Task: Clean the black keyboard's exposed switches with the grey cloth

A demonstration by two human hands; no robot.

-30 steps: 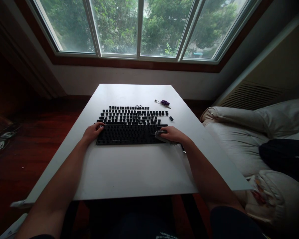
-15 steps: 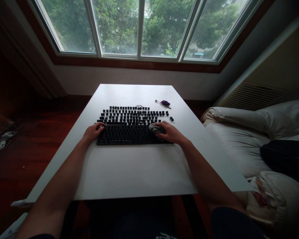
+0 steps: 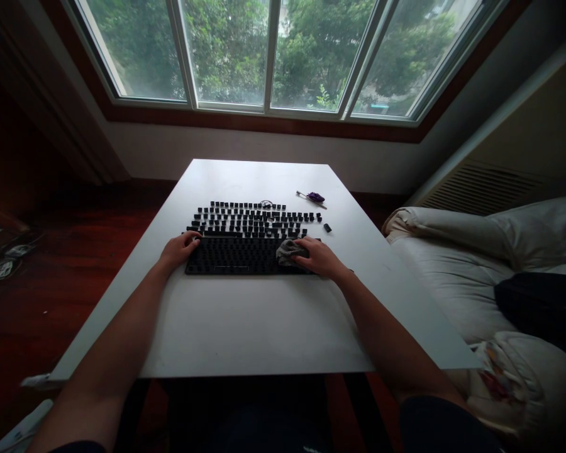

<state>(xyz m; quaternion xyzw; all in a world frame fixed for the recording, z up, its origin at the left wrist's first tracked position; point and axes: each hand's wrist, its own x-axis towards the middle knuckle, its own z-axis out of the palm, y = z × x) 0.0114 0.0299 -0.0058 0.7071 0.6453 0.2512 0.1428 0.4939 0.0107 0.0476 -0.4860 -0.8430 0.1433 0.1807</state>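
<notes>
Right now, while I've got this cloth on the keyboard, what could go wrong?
The grey cloth in your right hand might catch on the keyboard's textured top. Loose black keycaps sit just beyond the keyboard, so a shove away from you could scatter their rows. Your left hand touches only the left end, so the keyboard could swivel.

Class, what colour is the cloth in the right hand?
The cloth is grey, shown in the head view.
</notes>
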